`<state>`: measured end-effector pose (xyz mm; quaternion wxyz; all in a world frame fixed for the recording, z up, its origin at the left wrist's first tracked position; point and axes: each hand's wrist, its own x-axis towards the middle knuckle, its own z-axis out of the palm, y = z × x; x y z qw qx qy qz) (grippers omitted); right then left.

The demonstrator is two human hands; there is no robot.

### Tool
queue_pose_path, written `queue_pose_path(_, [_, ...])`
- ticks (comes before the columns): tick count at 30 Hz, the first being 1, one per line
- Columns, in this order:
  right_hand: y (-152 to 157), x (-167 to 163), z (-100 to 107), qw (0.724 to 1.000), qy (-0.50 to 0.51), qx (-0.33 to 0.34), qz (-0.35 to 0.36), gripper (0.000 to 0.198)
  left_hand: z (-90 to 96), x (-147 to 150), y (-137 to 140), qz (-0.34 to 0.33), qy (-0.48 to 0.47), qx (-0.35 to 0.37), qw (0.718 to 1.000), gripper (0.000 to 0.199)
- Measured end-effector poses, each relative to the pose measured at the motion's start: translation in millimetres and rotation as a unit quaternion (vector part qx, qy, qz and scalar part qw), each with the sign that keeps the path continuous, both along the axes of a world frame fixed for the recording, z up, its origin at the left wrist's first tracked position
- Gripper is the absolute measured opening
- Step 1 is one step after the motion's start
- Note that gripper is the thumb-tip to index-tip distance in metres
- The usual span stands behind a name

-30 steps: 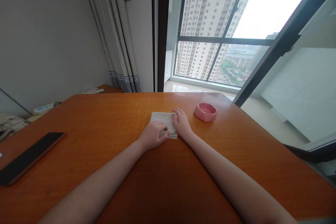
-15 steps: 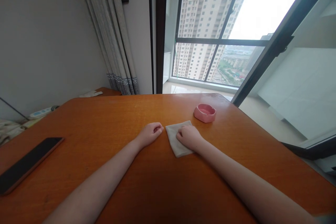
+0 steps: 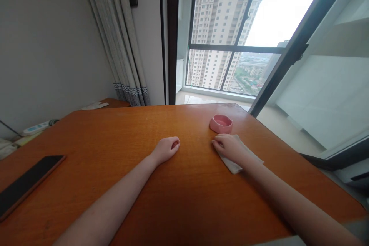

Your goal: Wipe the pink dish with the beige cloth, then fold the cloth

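Note:
My right hand (image 3: 229, 148), its fingers curled, presses on a pale folded cloth (image 3: 235, 167) that lies flat on the brown wooden table (image 3: 173, 200). Part of the cloth is hidden under the hand and wrist. Just beyond that hand stands a pink ashtray (image 3: 221, 123), with a small gap between them. My left hand (image 3: 167, 149) rests on the tabletop left of the cloth in a loose fist, and nothing shows inside it.
A black flat slab with a reddish-brown edge (image 3: 27, 184) lies at the table's left. Past the left edge are a white power strip (image 3: 36, 127) and a white item (image 3: 95, 105). A grey curtain (image 3: 115, 38) hangs behind; a large window stands beyond the far edge.
My right hand has slid to the right with the cloth, which has turned and now reaches out past the wrist. The left hand stays in about the same place. The view has shifted slightly.

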<state>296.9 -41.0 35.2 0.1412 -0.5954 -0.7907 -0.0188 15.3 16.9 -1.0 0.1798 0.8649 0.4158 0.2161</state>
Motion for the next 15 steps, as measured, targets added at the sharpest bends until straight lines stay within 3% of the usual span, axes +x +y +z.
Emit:
queue_pose_path(2, [10, -38, 1, 0.996, 0.075, 0.014, 0.042, 0.018, -0.3, 0, 0, -0.006, -0.006, 0.001, 1.0, 0.016])
queue_pose_path(5, [31, -96, -12, 0.97, 0.199, 0.002, 0.137, 0.052, -2.7, -2, 1, -0.015, -0.014, 0.001, 1.0, 0.015])
queue_pose_path(8, [50, -139, -31, 0.94, 0.279, -0.049, 0.19, 0.05, -6.4, -5, 3, -0.023, -0.042, 0.0, 0.999, 0.017])
queue_pose_path(11, [58, -158, -46, 0.925, 0.328, -0.054, 0.182, 0.04, -9.4, -6, 3, -0.011, -0.051, -0.005, 0.999, 0.024])
queue_pose_path(15, [54, -156, -55, 0.925, 0.338, -0.027, 0.17, 0.036, -12.6, -6, 1, -0.004, -0.016, 0.009, 1.0, 0.024])
